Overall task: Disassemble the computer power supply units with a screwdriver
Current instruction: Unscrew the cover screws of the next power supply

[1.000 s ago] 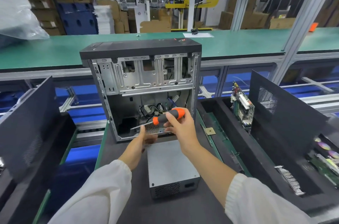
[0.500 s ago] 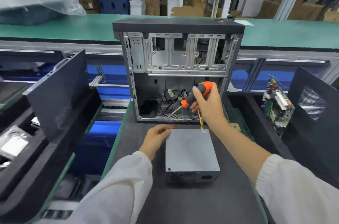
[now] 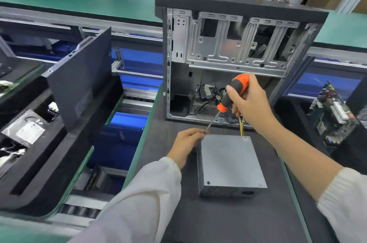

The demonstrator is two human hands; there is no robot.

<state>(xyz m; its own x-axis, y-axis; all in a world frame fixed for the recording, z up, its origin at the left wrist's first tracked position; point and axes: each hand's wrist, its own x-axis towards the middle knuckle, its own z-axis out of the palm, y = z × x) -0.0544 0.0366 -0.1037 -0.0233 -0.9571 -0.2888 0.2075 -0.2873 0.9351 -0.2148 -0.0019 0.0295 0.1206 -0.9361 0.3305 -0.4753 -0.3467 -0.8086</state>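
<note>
A grey metal power supply unit lies flat on the dark mat, its vent side facing me and yellow wires leaving its far edge. My right hand grips the orange-and-black handle of a screwdriver, whose shaft slants down-left to the unit's far left corner. My left hand rests at that corner with its fingers curled round the shaft's tip. Behind stands an open computer case with cables at its bottom.
A dark side panel leans in a black foam tray at left. A circuit board stands in another tray at right. A green conveyor runs behind the case. The mat extends toward me.
The view has shifted left and down. My right hand lowered the screwdriver so its tip came out of the case to the unit's far left corner, where my left hand now meets it.
</note>
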